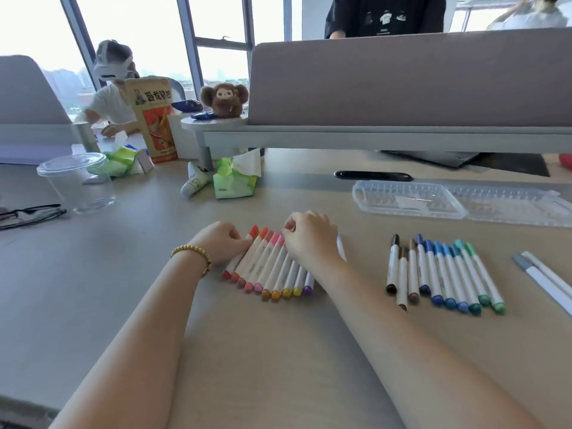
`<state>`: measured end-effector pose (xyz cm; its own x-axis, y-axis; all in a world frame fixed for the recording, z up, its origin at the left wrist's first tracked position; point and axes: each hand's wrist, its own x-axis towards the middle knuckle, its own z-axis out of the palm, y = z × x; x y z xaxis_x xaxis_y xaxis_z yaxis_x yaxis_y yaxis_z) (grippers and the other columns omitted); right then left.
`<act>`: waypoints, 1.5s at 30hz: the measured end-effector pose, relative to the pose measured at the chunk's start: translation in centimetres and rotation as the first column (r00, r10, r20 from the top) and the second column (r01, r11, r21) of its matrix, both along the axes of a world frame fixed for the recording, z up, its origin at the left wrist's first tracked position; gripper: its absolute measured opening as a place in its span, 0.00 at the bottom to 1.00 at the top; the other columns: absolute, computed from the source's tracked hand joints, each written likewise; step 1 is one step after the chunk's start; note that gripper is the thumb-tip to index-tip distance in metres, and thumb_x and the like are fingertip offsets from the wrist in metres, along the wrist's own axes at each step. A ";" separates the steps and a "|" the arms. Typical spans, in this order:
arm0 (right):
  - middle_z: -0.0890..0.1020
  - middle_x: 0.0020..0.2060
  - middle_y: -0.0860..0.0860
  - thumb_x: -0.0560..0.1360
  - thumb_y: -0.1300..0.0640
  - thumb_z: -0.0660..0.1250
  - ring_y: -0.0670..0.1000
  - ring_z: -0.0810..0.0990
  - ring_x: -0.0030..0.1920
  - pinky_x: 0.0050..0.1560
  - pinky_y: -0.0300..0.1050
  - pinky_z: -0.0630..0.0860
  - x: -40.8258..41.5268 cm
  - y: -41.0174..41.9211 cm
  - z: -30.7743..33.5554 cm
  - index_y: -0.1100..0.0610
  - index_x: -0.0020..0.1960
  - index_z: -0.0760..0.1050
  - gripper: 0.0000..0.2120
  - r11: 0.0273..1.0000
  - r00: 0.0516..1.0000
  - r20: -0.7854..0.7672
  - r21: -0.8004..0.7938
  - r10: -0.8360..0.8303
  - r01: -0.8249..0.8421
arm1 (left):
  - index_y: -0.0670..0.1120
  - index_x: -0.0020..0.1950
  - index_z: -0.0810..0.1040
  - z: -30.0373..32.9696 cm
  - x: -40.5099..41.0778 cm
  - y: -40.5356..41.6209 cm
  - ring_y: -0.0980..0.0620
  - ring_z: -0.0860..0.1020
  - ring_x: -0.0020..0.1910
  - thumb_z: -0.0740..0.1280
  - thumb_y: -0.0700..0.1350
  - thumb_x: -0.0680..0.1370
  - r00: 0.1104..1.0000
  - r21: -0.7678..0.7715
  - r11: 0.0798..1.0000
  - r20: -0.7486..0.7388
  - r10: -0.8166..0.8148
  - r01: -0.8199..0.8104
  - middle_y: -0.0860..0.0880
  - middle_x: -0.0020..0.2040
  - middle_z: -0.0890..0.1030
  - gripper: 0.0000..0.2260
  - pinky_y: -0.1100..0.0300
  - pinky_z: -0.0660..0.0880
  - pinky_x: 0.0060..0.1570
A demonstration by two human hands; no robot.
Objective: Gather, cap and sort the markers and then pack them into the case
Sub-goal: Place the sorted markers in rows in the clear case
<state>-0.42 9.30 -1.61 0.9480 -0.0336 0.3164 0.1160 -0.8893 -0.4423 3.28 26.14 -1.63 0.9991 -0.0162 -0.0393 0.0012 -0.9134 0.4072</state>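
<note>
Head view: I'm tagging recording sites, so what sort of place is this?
Most likely a shared office. A padded divider screen stands along the back of the desk, tall windows look out over a city, and another person works at the next desk. Snacks and tissues lie about.

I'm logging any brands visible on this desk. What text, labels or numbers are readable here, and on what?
"卧龙锅巴", as best I can read it: large characters on the orange snack bag.
Smaller print lower on that bag: blurred.
Print on the white tube: too small to read.
Print on the green tissue pack: blurred.
Print on the marker barrels: unreadable.
Graphics on the black shirt: no readable words.
</note>
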 end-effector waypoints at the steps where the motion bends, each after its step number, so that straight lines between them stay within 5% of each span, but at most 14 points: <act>1: 0.79 0.54 0.52 0.79 0.54 0.59 0.54 0.71 0.57 0.48 0.44 0.62 0.1 -0.1 0.0 0.53 0.54 0.78 0.10 1.000 1.000 -0.009 0.002 -0.002 0.002 | 0.46 0.40 0.74 0.0 -0.1 0.0 0.51 0.72 0.37 0.63 0.57 0.76 1.000 0.042 0.999 0.003 -0.009 0.009 0.49 0.37 0.75 0.15 0.61 0.69 0.35; 4: 0.78 0.54 0.52 0.79 0.54 0.59 0.55 0.71 0.58 0.51 0.46 0.64 0.3 0.5 0.1 0.54 0.54 0.77 0.10 1.000 0.999 -0.036 0.005 0.025 -0.024 | 0.44 0.39 0.75 0.0 0.0 0.1 0.48 0.71 0.36 0.61 0.55 0.77 1.000 0.074 0.997 0.009 -0.025 0.024 0.46 0.36 0.75 0.16 0.60 0.67 0.34; 9: 0.76 0.54 0.53 0.78 0.51 0.61 0.55 0.69 0.59 0.52 0.46 0.65 0.0 3.1 0.4 0.54 0.55 0.78 0.10 0.994 0.994 -0.025 0.010 0.109 -0.109 | 0.44 0.45 0.82 0.5 0.2 2.3 0.51 0.71 0.33 0.60 0.54 0.79 0.994 -0.200 0.975 0.023 0.107 -0.100 0.46 0.37 0.76 0.17 0.61 0.67 0.33; 16: 0.70 0.64 0.58 0.78 0.42 0.56 0.58 0.65 0.63 0.60 0.50 0.63 -0.2 5.8 0.8 0.58 0.65 0.71 0.24 0.938 0.978 -0.206 -0.337 0.011 -0.082 | 0.49 0.45 0.82 0.9 -0.3 3.3 0.51 0.71 0.34 0.62 0.55 0.78 0.985 -0.358 0.920 0.007 0.174 -0.160 0.47 0.40 0.76 0.14 0.61 0.68 0.35; 22: 0.71 0.66 0.58 0.78 0.49 0.56 0.59 0.65 0.68 0.66 0.51 0.58 0.7 6.1 2.8 0.57 0.66 0.69 0.20 0.931 0.898 -0.440 -0.340 -0.032 -0.134 | 0.43 0.42 0.81 0.5 0.0 2.5 0.50 0.76 0.39 0.66 0.52 0.76 0.988 -0.430 0.895 0.032 0.150 -0.122 0.48 0.38 0.80 0.13 0.55 0.76 0.48; 30: 0.74 0.63 0.56 0.77 0.46 0.59 0.58 0.69 0.66 0.68 0.53 0.57 1.2 5.1 3.3 0.57 0.65 0.70 0.21 0.973 0.859 -0.511 -0.196 0.002 -0.118 | 0.45 0.39 0.79 1.0 -0.5 1.8 0.56 0.77 0.33 0.66 0.48 0.77 0.969 -0.616 0.769 0.036 0.244 -0.171 0.50 0.36 0.81 0.10 0.64 0.76 0.37; 32: 0.76 0.56 0.57 0.76 0.45 0.60 0.58 0.72 0.61 0.65 0.53 0.61 1.5 3.9 3.4 0.57 0.60 0.72 0.19 0.994 0.850 -0.523 -0.039 0.065 -0.100 | 0.46 0.38 0.78 1.5 -0.4 1.6 0.56 0.77 0.33 0.66 0.48 0.77 0.963 -0.645 0.742 0.035 0.268 -0.183 0.49 0.36 0.80 0.10 0.65 0.76 0.35; 35: 0.73 0.44 0.57 0.76 0.48 0.60 0.53 0.73 0.41 0.42 0.43 0.67 1.8 0.7 4.9 0.58 0.51 0.72 0.13 0.976 0.842 -0.511 0.202 0.171 -0.075 | 0.45 0.39 0.78 2.6 0.6 -0.1 0.58 0.77 0.33 0.66 0.48 0.77 0.971 -0.648 0.750 0.065 0.229 -0.133 0.49 0.37 0.80 0.09 0.71 0.75 0.27; 38: 0.73 0.44 0.55 0.78 0.49 0.57 0.52 0.73 0.42 0.33 0.39 0.66 2.8 -4.1 6.1 0.60 0.51 0.76 0.16 0.980 0.853 -0.506 0.195 0.131 -0.035 | 0.45 0.38 0.79 3.6 2.5 -4.3 0.58 0.77 0.30 0.67 0.48 0.76 0.989 -0.649 0.758 0.063 0.134 -0.061 0.49 0.35 0.78 0.09 0.73 0.74 0.25; 41: 0.74 0.34 0.50 0.79 0.54 0.57 0.46 0.71 0.32 0.20 0.33 0.65 3.8 -9.1 6.3 0.57 0.37 0.71 0.14 0.961 0.876 -0.478 0.266 0.065 0.074 | 0.43 0.38 0.79 4.1 4.6 -9.5 0.57 0.76 0.27 0.67 0.47 0.76 0.998 -0.637 0.771 0.045 0.042 -0.004 0.48 0.33 0.77 0.10 0.72 0.75 0.26; 45: 0.78 0.37 0.50 0.78 0.53 0.59 0.44 0.72 0.30 0.25 0.36 0.63 4.7 -15.2 6.4 0.61 0.52 0.76 0.13 0.902 0.886 -0.455 0.340 -0.088 0.265 | 0.42 0.39 0.78 4.3 6.9 -15.5 0.56 0.76 0.30 0.66 0.49 0.77 0.999 -0.577 0.815 0.029 -0.033 0.044 0.48 0.34 0.78 0.12 0.70 0.75 0.27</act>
<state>4.31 -5.92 4.82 0.9515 -0.2475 -0.1828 -0.3011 -0.6262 -0.7192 10.18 10.69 2.63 0.9976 -0.0692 0.0065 -0.0409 -0.5096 0.8595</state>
